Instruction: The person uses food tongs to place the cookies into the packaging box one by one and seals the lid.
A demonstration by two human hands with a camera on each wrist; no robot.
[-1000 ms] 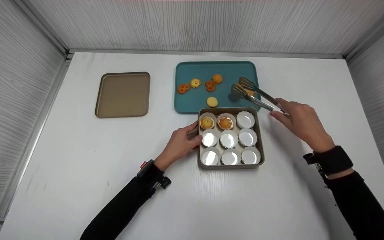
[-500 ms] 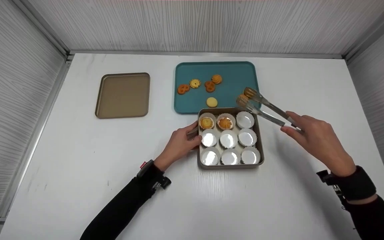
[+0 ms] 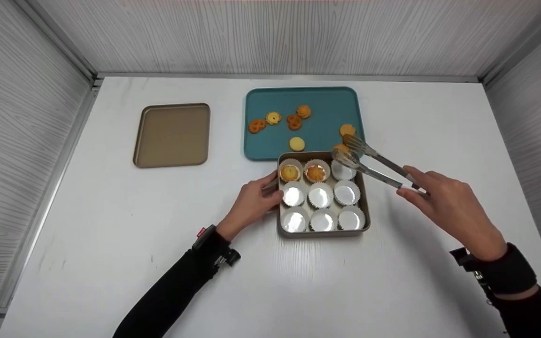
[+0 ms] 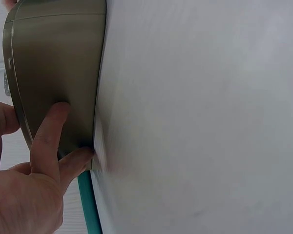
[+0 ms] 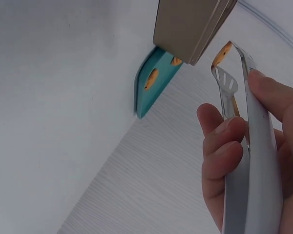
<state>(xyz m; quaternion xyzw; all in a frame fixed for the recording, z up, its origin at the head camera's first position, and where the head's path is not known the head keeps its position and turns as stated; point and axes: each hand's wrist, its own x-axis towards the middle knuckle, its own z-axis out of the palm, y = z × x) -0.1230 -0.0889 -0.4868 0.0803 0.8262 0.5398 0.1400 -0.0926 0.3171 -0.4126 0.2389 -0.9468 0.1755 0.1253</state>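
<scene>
A square metal tin (image 3: 367,206) holds rows of white paper cups (image 3: 320,195); a yellow cookie (image 3: 290,173) and an orange cookie (image 3: 316,173) sit in the two cups at the back left. My left hand (image 3: 254,202) holds the tin's left side, thumb at the rim and fingers on the outer wall (image 4: 53,63). Metal tongs (image 3: 383,171) are in my right hand (image 3: 453,206), gripped between thumb and curled fingers. Their slotted tips pinch a round golden-brown cookie (image 5: 222,53), raised over the tin's back right corner cup.
Behind the tin lies a teal tray (image 3: 327,103) bearing pretzel-shaped cookies (image 3: 257,126), a pale round cookie (image 3: 297,144) and several others. A flat brown square tray (image 3: 172,136), perhaps a lid, lies at left. Grey wood-grain panels (image 3: 270,37) border the table.
My right hand has drawn the tongs back toward the tin, lifting a cookie from the teal tray's right side to over the back right cup. My left hand stays on the tin.
</scene>
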